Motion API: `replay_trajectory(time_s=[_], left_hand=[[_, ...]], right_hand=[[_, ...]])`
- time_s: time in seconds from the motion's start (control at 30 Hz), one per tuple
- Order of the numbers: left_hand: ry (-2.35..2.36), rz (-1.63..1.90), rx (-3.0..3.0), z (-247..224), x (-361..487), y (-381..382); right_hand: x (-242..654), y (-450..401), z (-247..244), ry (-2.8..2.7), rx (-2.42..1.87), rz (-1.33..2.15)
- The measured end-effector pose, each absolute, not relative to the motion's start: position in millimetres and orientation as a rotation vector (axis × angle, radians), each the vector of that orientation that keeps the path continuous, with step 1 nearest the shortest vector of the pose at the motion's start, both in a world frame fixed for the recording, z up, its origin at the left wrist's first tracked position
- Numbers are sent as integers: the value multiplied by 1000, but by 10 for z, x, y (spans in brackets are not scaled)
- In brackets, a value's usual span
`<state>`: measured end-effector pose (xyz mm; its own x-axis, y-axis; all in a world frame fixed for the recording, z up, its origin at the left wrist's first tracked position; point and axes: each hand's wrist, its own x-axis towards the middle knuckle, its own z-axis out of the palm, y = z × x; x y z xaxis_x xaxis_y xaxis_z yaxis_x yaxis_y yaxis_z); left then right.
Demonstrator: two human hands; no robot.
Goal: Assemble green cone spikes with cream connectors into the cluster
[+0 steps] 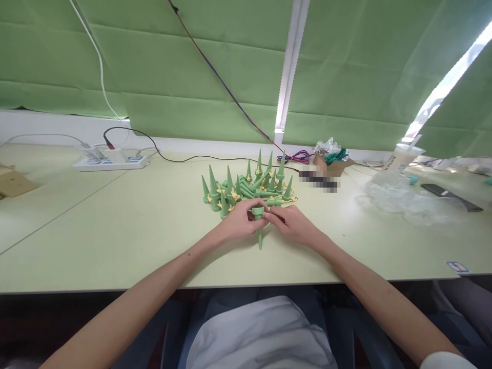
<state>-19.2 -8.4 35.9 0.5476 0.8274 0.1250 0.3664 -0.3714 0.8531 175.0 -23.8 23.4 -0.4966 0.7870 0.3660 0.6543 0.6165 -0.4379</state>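
Note:
A green spike [260, 239] with a wide round collar points down toward the table's front edge. My left hand [244, 219] is closed around its collar, with fingers above and below. My right hand [288, 221] touches the collar's right side, thumb and fingers pinched together; whether a small part sits between them is too small to tell. Just beyond my hands lies a pile of similar green spikes [229, 180], several standing tip up and others lying across each other. Small yellow pieces [235, 195] are attached to or lie among them.
On the pale table [134, 230], a power strip [111, 161] stands at the back left and a cardboard box [15, 180] at the far left. At the right are a small carton [333, 166], a cup [402, 158], clear plastic bags [407, 197] and a dark phone-like object [450, 197].

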Motion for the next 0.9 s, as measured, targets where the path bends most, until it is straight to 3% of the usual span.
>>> replay_trajectory(time_s=[0.9], left_hand=[[999,700,2112,359,-196,-101]], right_hand=[[1769,-196,177,-2360,-1142,294]])
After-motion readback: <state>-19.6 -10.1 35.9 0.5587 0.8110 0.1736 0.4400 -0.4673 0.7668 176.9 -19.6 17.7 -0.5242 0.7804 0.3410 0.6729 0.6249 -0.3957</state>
